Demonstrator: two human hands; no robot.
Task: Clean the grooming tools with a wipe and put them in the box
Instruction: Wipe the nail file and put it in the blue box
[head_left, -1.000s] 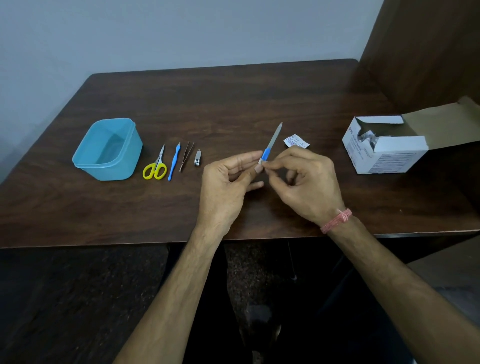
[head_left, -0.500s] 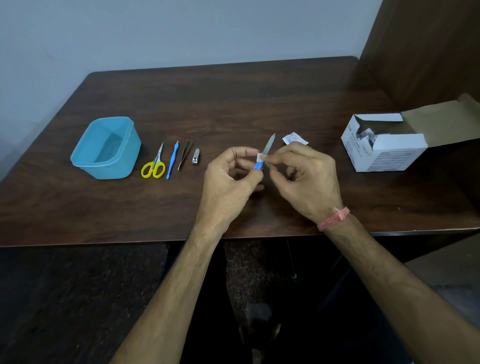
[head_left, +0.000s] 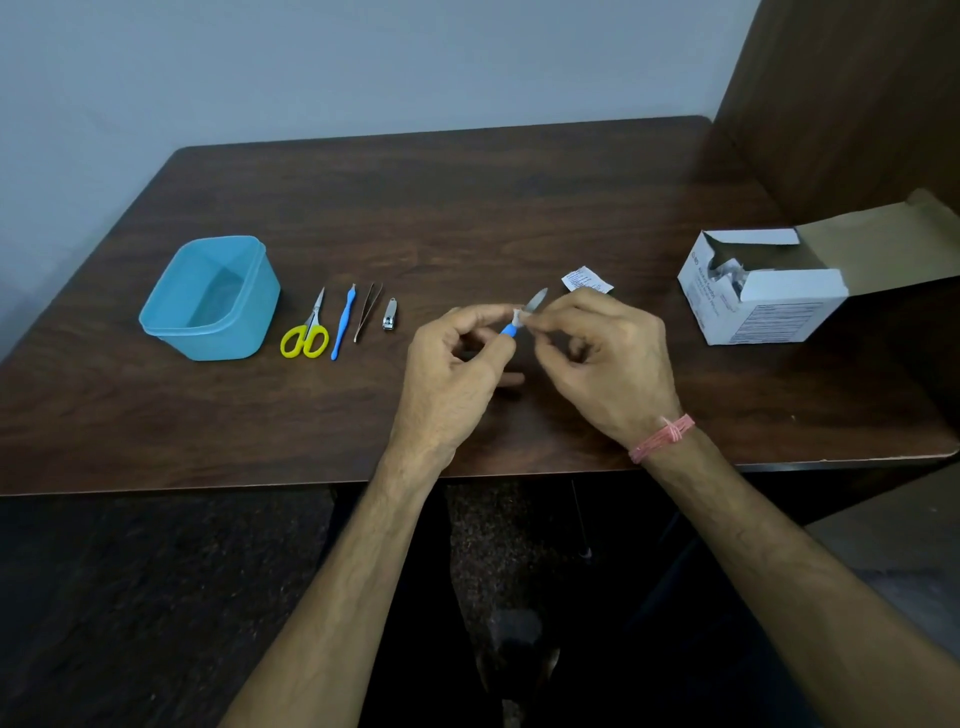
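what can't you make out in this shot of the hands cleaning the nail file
Head view only:
- The wipe: a small white bit shows; the right hand covers the rest.
- The nail file: its handle end is hidden by the left hand.
- Print on the torn packet and the cardboard box: too small to read.
- The box flap: cut off by the right edge.

tools 5 (head_left: 343, 322) | boxes 2 (head_left: 208, 301) | hands 2 (head_left: 452, 374)

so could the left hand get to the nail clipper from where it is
Probably yes, once free. The nail clipper lies bare on the table just left of the left hand, nothing between, but that hand now pinches the nail file.
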